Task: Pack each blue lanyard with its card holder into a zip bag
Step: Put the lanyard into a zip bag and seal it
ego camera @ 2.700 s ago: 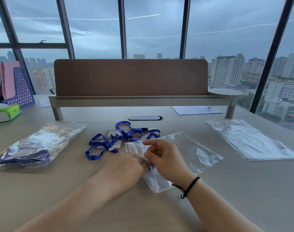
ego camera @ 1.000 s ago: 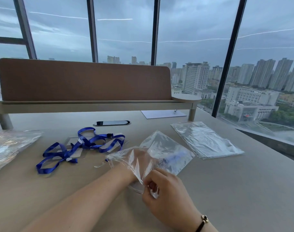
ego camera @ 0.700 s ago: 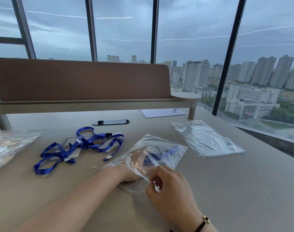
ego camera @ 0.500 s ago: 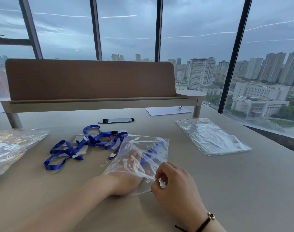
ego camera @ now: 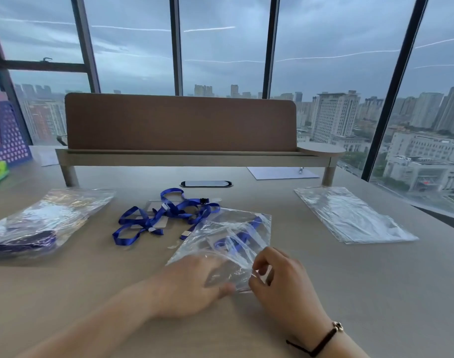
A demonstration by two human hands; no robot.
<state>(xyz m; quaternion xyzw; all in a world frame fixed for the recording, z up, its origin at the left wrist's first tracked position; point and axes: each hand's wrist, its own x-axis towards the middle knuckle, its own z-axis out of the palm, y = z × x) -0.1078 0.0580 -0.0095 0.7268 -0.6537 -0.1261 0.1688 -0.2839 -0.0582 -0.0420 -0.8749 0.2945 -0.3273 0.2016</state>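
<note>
Nearest, the right hand [ego camera: 277,277] pinches the near edge of the zip bag [ego camera: 228,239] between thumb and curled fingers; the left hand [ego camera: 192,285] lies beside it with its fingers reaching under the plastic at the mouth, though whether they are spread flat or curled round anything I cannot tell. A blue lanyard [ego camera: 240,236] shows through the bag already, lying toward its far end; no card holder can be made out in there for certain. The step in hand looks like settling the contents and closing the mouth; to do it well, push the strap deep so no loop lies across the seal, draw the left fingers out, press the air flat, then run a pinch along the whole strip from one corner to the other.

Just beyond, the loose lanyards [ego camera: 166,215] lie tangled on the table [ego camera: 324,293] over clear card holders [ego camera: 157,205]; packed bags [ego camera: 45,223] are piled to the left, and a stack of empty bags [ego camera: 349,215] lies well apart to the right.

No brand, label or writing can be read anywhere.
</note>
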